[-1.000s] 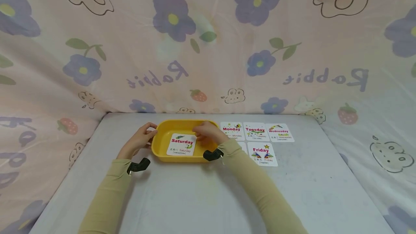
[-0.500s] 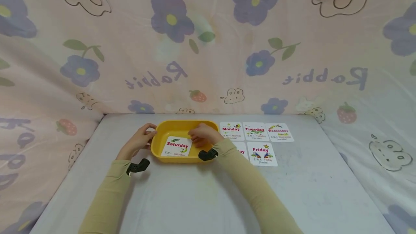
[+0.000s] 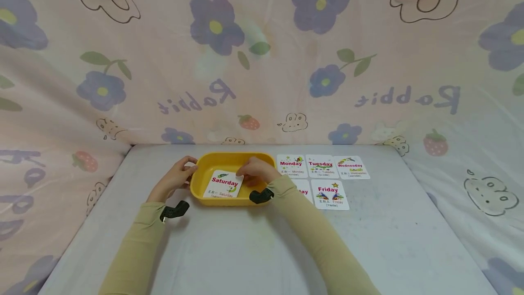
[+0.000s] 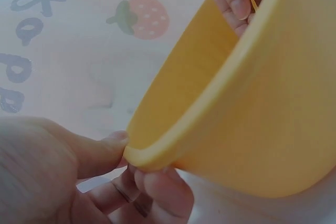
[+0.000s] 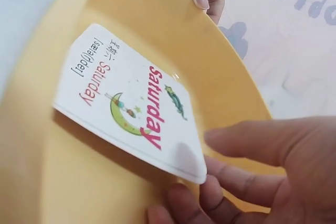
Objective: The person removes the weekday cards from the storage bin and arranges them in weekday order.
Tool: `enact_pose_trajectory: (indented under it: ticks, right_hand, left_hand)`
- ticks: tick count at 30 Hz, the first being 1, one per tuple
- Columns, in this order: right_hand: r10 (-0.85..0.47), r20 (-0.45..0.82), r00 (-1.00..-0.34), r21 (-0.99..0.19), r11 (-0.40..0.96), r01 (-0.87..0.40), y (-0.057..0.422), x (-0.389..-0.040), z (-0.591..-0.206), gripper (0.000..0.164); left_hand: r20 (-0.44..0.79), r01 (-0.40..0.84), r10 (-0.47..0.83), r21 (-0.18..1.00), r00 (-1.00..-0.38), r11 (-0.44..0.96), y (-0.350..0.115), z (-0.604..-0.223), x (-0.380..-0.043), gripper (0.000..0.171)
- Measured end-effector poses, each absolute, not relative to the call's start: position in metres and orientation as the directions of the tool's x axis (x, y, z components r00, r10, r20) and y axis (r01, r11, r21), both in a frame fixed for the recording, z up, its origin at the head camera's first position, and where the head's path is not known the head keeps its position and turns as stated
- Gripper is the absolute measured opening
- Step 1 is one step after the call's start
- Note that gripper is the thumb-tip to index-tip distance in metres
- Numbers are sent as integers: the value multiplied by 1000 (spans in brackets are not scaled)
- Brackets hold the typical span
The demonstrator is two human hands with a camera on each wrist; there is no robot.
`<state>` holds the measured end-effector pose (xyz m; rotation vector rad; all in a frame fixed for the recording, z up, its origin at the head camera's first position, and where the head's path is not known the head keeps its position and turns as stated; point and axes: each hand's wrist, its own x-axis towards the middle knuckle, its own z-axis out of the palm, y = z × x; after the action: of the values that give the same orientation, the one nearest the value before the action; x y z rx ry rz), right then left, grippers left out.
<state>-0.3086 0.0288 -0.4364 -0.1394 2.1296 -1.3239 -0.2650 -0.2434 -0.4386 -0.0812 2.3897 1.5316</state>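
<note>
A yellow plastic tray (image 3: pixel 229 202) with rounded corners sits near the back of the table. My left hand (image 3: pixel 175 179) grips its left end, thumb on the rim and fingers curled beneath, as the left wrist view shows on the tray rim (image 4: pixel 157 156). Inside lies a white square Saturday card (image 3: pixel 221 185). In the right wrist view the card (image 5: pixel 131 103) tilts, one corner raised off the tray floor. At that corner my right hand (image 3: pixel 258 172) pinches the card, thumb over its edge and fingers underneath (image 5: pixel 186 205).
Right of the tray, a back row holds a Monday card (image 3: pixel 291 166), a Tuesday card (image 3: pixel 320 166) and a Wednesday card (image 3: pixel 350 167). In front are a Friday card (image 3: pixel 330 195) and a card (image 3: pixel 303 189) partly hidden by my right sleeve. A printed cloth (image 3: pixel 262 72) hangs behind.
The Saturday card has shifted left and tilted inside the tray. My right hand has moved slightly left onto its corner. My left hand has stayed on the rim.
</note>
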Motion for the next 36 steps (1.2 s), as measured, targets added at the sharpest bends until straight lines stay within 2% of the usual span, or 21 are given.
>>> enact_pose_trajectory:
  ticks: [10,20,36]
  right_hand:
    - [-386,-417,-823,-805,578,136,25,-309,-433,27]
    - [-365,-437,-822,-851,465,246,30,-309,-426,26]
    - [-264,-331,-906,-867,465,181,44,-308,-419,26]
  left_hand:
    - [-273,-200,116,882,-955,427,-245,-441,-267,32]
    - [-299,-228,102,871,-949,435,-243,-440,-267,33]
    - [-294,-223,100,870,-950,439,-243,-440,-266,34]
